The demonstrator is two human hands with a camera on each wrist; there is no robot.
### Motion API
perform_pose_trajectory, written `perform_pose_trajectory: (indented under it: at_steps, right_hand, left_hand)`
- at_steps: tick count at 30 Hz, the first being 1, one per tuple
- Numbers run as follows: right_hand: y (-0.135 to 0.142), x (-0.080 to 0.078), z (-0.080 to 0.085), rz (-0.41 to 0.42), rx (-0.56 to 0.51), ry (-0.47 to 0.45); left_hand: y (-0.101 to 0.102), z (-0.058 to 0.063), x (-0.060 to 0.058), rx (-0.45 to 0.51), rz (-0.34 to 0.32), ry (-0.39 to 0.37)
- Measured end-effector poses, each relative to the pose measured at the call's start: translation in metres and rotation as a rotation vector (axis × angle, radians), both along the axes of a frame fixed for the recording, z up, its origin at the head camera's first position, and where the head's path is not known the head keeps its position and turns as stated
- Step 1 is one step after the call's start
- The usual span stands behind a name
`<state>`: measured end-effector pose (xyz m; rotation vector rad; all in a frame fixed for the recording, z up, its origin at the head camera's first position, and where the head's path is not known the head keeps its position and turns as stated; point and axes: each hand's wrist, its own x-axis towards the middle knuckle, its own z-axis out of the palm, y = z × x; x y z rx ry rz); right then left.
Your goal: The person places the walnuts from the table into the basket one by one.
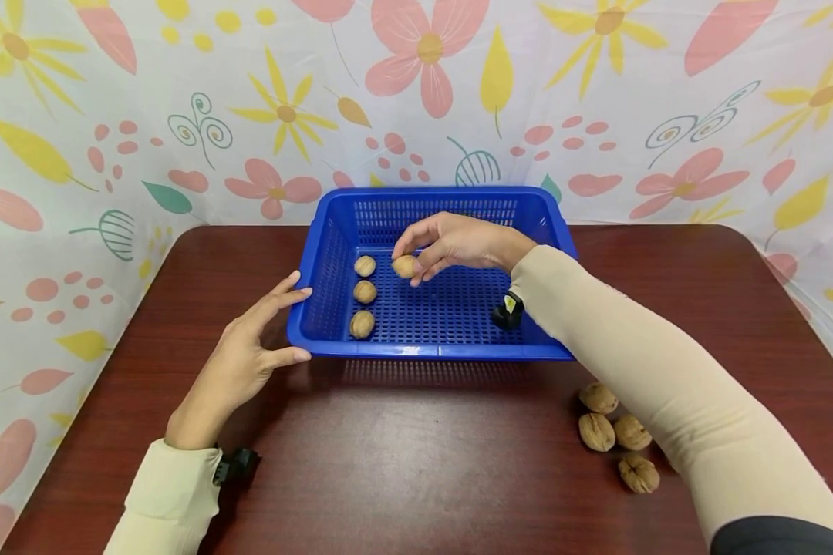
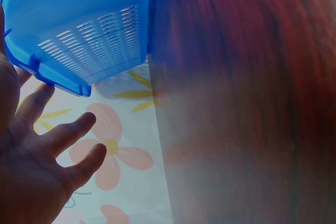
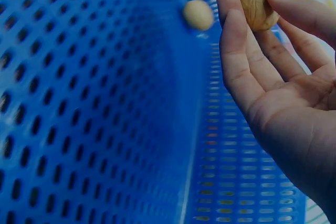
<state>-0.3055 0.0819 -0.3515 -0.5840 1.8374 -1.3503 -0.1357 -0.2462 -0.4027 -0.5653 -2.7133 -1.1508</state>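
Observation:
My right hand [image 1: 461, 243] pinches a walnut [image 1: 406, 267] between thumb and fingers, inside the blue plastic basket [image 1: 430, 351]. The right wrist view shows the same walnut [image 3: 257, 2] at the fingertips. Three walnuts stand in a row along the basket's left side: a far one [image 1: 364, 266], a middle one [image 1: 364, 291] and a near one [image 1: 362, 324]. My left hand [image 1: 243, 354] rests at the basket's left end, thumb near the front corner and fingers spread along the rim. In the left wrist view its fingers [image 2: 73, 132] extend beside the basket's outer wall [image 2: 94, 40].
Several loose walnuts [image 1: 597, 432] lie on the dark red wooden table [image 1: 416, 462], right of the basket's front and partly behind my right sleeve [image 1: 639, 362]. A flower-printed cloth [image 1: 430, 100] hangs behind the table. A small black device [image 1: 236, 466] is on my left wrist.

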Motion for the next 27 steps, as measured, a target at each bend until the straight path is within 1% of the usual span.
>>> perform_pose_trajectory:
  at_steps: [8,13,18,27]
  right_hand:
    - [-0.007,0.003,-0.016,0.118,0.091,-0.038]
    - [-0.012,0.006,-0.025,0.193,0.137,-0.064]
    - [-0.013,0.009,-0.029,0.21,0.152,-0.079]
    - [-0.016,0.009,-0.037,0.26,0.154,-0.092]
  left_hand:
    - [-0.001,0.0,0.0,-0.007,-0.004,0.052]
    - [-0.001,-0.002,-0.001,0.004,-0.005,0.042]
    - [-0.001,-0.002,-0.001,0.016,-0.005,0.02]
    - [0.0,-0.003,-0.002,0.05,-0.012,0.004]
